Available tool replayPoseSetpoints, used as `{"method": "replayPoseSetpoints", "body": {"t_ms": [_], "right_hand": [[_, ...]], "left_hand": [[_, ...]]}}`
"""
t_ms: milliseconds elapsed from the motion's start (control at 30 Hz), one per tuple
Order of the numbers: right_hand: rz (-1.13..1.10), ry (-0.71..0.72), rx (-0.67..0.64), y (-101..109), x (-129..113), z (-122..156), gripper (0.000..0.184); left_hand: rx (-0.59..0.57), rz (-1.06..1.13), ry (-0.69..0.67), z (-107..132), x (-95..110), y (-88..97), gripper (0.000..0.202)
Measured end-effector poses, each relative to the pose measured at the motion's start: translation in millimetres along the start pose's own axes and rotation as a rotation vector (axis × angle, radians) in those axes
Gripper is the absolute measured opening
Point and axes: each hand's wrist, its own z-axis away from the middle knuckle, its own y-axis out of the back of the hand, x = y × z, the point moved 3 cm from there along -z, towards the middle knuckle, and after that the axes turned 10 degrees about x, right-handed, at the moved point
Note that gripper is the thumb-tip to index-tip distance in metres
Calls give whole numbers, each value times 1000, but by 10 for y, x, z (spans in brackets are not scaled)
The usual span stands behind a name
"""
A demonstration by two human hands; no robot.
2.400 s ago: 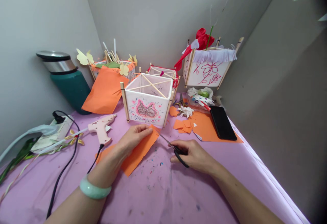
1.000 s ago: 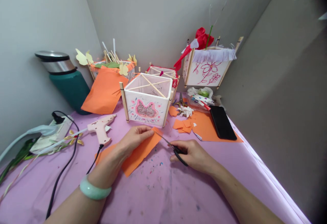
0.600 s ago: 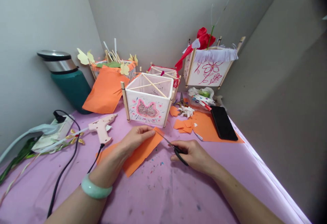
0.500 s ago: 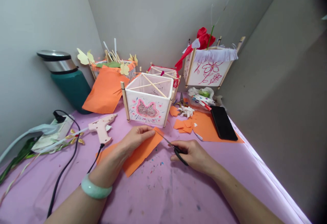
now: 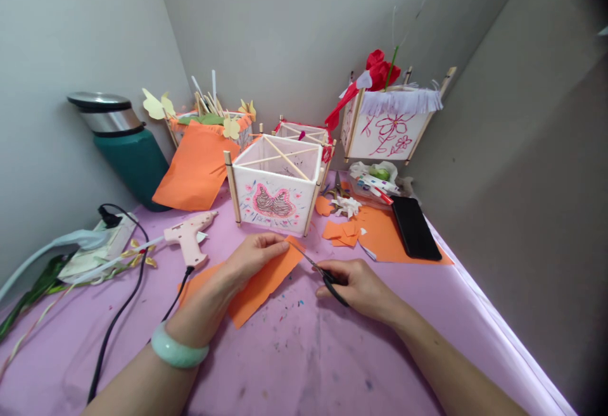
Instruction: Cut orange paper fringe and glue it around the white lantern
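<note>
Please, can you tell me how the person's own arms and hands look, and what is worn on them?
Both arms are bare, with no sleeves or gloves. The left hand and the right hand show no rings. A smooth, thick, pale green bangle, perhaps jade, circles the left wrist; the right wrist shows nothing.

left hand (image 5: 255,256): fingers extended, palm down | right hand (image 5: 357,287): curled, seemingly gripping
</note>
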Motion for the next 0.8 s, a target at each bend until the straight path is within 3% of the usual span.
{"method": "replayPoseSetpoints", "body": {"t_ms": [400,800], "right_hand": [[35,16,12,9,-20,1,37],[-80,-71,-53,52,-16,10,43]], "left_hand": [[8,11,23,15,15,-10,26],[139,-59,-11,-23,37,128,32]]}}
